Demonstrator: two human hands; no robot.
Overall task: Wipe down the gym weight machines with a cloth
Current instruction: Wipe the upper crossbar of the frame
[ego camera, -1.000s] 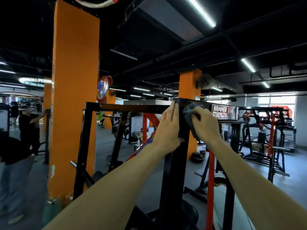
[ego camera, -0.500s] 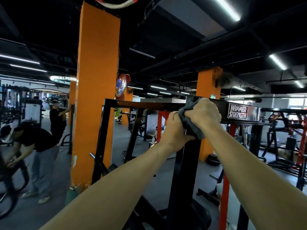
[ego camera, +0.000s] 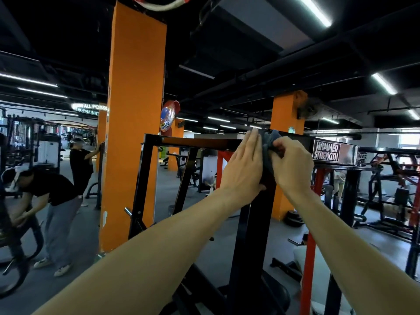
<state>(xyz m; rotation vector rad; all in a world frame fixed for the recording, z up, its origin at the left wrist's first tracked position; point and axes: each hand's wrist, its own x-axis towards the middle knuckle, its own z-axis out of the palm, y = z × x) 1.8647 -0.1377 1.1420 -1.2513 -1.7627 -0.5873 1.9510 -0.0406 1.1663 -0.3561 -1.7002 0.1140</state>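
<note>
A black steel weight machine frame [ego camera: 254,235] stands right in front of me, its top beam bearing a "Hammer Strength" plate [ego camera: 326,151]. At the top corner of its upright, my right hand [ego camera: 293,164] grips a dark grey cloth [ego camera: 269,144] bunched against the post. My left hand [ego camera: 244,165] lies flat with straight fingers against the left side of the same upright, touching the cloth's edge. Much of the cloth is hidden between the two hands.
A large orange pillar [ego camera: 134,133] rises left of the frame, a second one [ego camera: 287,137] behind it. Two people [ego camera: 52,196] work at equipment on the left. More black and red machines [ego camera: 386,189] fill the right side. A red upright [ego camera: 308,269] stands close by.
My left hand has gone from curled round the post to flat with fingers straight. The right hand with the cloth has slid slightly down from the top corner. The view shifted left.
</note>
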